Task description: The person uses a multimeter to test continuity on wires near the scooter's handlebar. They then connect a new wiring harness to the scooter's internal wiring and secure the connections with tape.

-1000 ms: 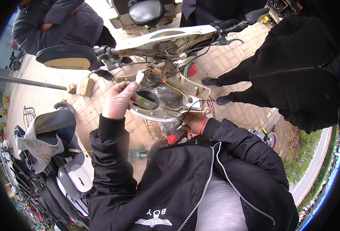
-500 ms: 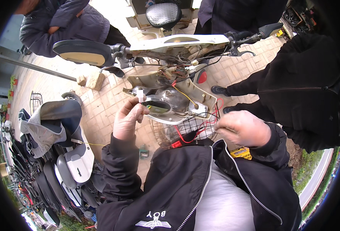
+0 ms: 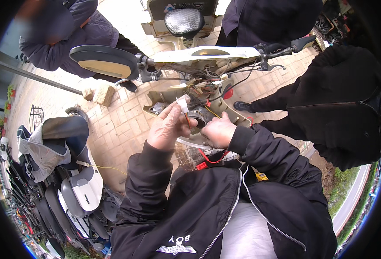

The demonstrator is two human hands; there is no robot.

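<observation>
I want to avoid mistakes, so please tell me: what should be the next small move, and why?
Perhaps bring the right hand a little closer to steady the coloured wires: the left hand has the white connector in its grip, those wires show just below it, and the right hand is nearby, though I cannot tell whether it holds something.

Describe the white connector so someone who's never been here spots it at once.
Find the white handlebar cover in the upper middle. Below it, the left hand pinches the connector. Unlike the tangled wires just beyond, it's a blocky white piece with an orange wire beneath it.
</observation>
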